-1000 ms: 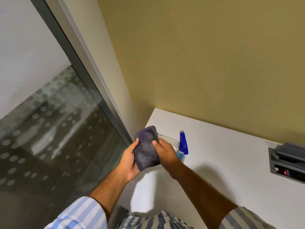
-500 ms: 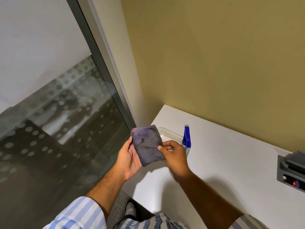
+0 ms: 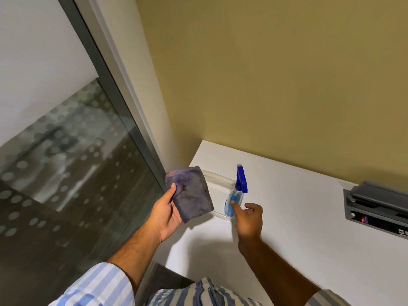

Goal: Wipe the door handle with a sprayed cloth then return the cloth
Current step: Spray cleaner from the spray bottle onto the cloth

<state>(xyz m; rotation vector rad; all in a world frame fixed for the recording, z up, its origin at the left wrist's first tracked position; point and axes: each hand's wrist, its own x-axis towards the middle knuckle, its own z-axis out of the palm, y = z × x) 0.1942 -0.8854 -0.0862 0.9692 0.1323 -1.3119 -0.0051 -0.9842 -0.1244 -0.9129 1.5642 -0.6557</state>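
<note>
A folded purple-grey cloth (image 3: pixel 191 194) with an orange-stitched top edge is held up by my left hand (image 3: pixel 166 214), thumb on its left side, above the white table's left corner. My right hand (image 3: pixel 248 218) has let go of the cloth and hovers with fingers apart, its index fingertip touching the body of a clear spray bottle (image 3: pixel 235 196) with blue liquid and a blue trigger head. The bottle stands in a shallow clear plastic tray (image 3: pixel 217 180), partly hidden behind the cloth. No door handle is in view.
The white table (image 3: pixel 298 217) meets a yellow wall behind it. A grey recessed socket box (image 3: pixel 375 208) sits in the tabletop at the right. A glass panel with frosted dots (image 3: pixel 66 173) and a grey metal frame (image 3: pixel 114 93) runs along the left.
My right hand has released the cloth and moved right and down to the spray bottle. The left hand now holds the cloth alone. The camera has shifted, so the scene appears farther right.
</note>
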